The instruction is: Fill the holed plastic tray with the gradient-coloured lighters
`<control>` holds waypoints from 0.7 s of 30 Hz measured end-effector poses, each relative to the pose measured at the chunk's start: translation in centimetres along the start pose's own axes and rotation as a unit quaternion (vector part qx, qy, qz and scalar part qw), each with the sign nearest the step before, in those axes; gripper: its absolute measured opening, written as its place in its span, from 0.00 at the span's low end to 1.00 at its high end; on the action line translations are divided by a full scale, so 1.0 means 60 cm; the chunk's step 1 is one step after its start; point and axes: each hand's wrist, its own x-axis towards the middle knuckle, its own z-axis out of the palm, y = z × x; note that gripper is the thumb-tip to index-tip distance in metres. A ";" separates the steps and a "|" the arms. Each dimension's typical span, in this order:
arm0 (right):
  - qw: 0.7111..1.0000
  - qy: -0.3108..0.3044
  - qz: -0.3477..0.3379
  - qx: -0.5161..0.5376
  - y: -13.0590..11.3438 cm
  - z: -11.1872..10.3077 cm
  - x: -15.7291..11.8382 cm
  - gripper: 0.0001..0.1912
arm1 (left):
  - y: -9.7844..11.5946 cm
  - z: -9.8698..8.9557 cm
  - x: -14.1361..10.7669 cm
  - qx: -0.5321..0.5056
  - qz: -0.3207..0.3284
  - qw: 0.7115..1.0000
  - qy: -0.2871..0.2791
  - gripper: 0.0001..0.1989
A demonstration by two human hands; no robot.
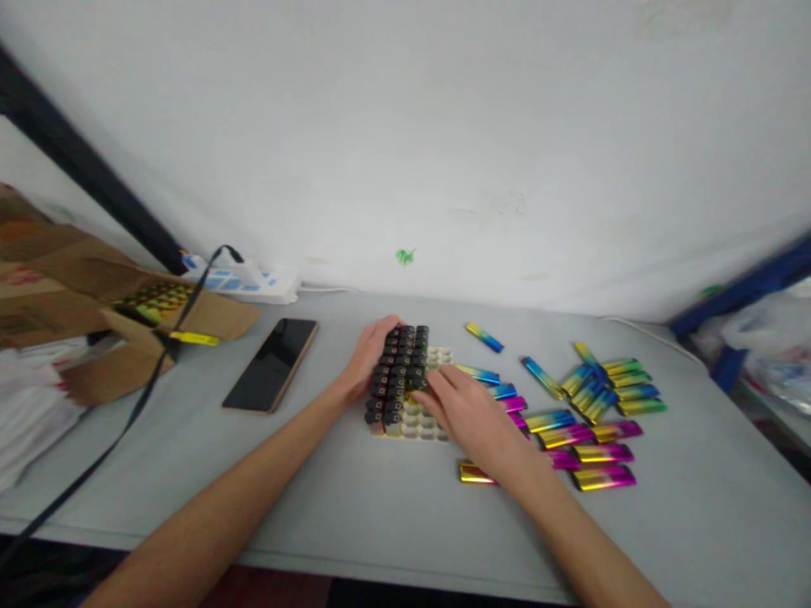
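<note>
A pale tray (434, 428) with rows of round-edged slots lies on the grey table. Black-topped pieces (396, 363) stand upright in its left and middle rows; slots on the right and lower right are bare. My left hand (372, 350) rests against the far left side of the standing pieces, its fingers partly hidden behind them. My right hand (453, 401) is over the tray's right part, fingers bent together at the edge of the black tops; what they hold is hidden. Shiny two-coloured pieces (567, 435) lie in loose rows right of my right hand.
A black phone (271, 365) lies left of the tray. Further left are an open cardboard box (136, 346) with similar pieces, a white power strip (253, 285) and a black strap (149, 380). One blue-yellow piece (485, 337) lies near the wall.
</note>
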 end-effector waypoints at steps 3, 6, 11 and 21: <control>0.999 -0.038 0.030 -0.017 -0.009 -0.009 0.008 0.13 | 0.012 0.000 0.001 0.052 -0.006 0.999 -0.008 0.17; 0.997 -0.067 0.033 -0.010 -0.005 -0.016 0.007 0.17 | 0.025 0.003 0.004 0.076 -0.028 0.997 0.012 0.15; 0.995 -0.073 0.052 0.033 0.015 -0.030 -0.009 0.18 | 0.033 0.007 0.005 0.071 -0.074 0.994 0.026 0.16; 0.969 0.072 0.233 0.043 0.142 -0.080 -0.042 0.12 | 0.041 0.008 0.001 0.060 -0.103 0.992 0.030 0.16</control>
